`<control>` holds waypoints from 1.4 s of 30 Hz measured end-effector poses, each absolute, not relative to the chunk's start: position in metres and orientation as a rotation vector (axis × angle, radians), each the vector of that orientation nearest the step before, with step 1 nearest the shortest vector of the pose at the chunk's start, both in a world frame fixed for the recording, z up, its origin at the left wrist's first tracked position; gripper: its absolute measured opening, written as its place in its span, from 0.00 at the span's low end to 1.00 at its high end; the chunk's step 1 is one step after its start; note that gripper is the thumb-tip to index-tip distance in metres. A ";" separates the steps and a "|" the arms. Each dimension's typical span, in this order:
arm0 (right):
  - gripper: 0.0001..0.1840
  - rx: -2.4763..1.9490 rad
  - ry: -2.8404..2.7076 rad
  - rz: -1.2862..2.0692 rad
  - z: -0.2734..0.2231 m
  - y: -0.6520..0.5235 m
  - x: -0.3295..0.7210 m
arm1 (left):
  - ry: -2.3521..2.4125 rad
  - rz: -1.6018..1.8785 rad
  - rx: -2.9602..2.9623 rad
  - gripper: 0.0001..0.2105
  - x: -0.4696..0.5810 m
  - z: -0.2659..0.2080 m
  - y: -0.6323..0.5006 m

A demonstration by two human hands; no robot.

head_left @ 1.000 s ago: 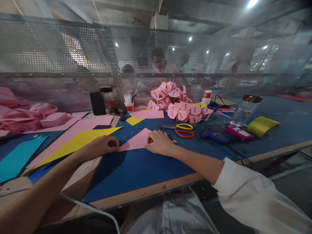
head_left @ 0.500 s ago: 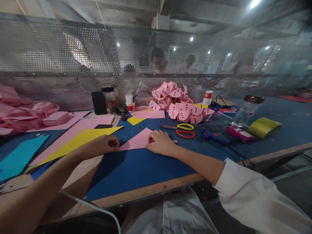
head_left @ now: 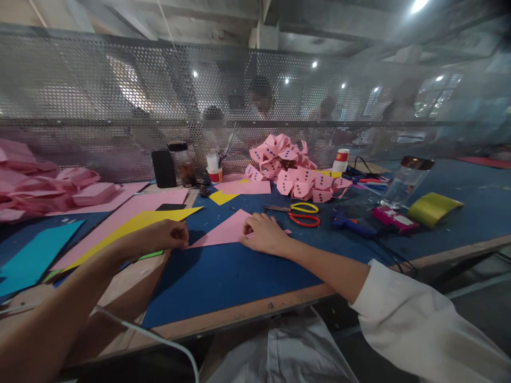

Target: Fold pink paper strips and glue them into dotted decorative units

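A triangular-looking piece of pink paper (head_left: pixel 223 230) lies on the blue tabletop in front of me. My left hand (head_left: pixel 173 234) has its fingers curled in a pinch at the paper's left tip. On the right part of the same paper rests my right hand (head_left: pixel 263 233), thumb and fingers bent together on it; the paper beneath is partly hidden. Just beyond that hand lie scissors (head_left: pixel 303 214) with one yellow and one red handle. Under my left forearm is a large yellow sheet (head_left: pixel 131 230) on top of a pink sheet (head_left: pixel 91 229).
Folded pink pieces with dots (head_left: pixel 301 182) are heaped at the back, more pink pieces (head_left: pixel 35 186) at left. A blue glue gun (head_left: pixel 353 224), magenta object (head_left: pixel 395 219), tilted bottle (head_left: pixel 407 181) and yellow roll (head_left: pixel 435 209) stand right. A white cable (head_left: pixel 155 335) crosses the front edge.
My left hand has shifted slightly left, together with the paper's left tip between its fingers. My right hand stays in place on the paper.
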State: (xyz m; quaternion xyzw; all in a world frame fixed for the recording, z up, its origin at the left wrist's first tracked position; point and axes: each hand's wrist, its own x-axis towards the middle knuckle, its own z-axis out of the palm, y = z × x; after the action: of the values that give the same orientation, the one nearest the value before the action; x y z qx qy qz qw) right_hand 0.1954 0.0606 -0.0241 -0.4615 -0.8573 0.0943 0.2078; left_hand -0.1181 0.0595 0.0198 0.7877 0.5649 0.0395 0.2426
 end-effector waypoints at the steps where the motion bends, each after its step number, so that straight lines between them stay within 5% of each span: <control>1: 0.11 -1.287 -2.386 0.263 -0.024 0.061 0.195 | 1.546 0.106 2.151 0.12 -0.119 0.020 0.060; 12: 0.12 -1.317 -2.387 0.268 -0.023 0.060 0.195 | 1.511 0.597 2.230 0.16 -0.074 0.021 0.045; 42: 0.09 -1.350 -2.417 0.339 -0.015 0.061 0.197 | 1.420 0.392 2.239 0.10 -0.050 0.003 0.051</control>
State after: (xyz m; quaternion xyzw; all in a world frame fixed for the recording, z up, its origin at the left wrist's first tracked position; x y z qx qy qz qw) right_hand 0.1969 0.0607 -0.0151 -0.4765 -0.8531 0.1196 0.1756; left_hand -0.0502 0.0507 0.0035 0.8133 0.5158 0.1424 0.2284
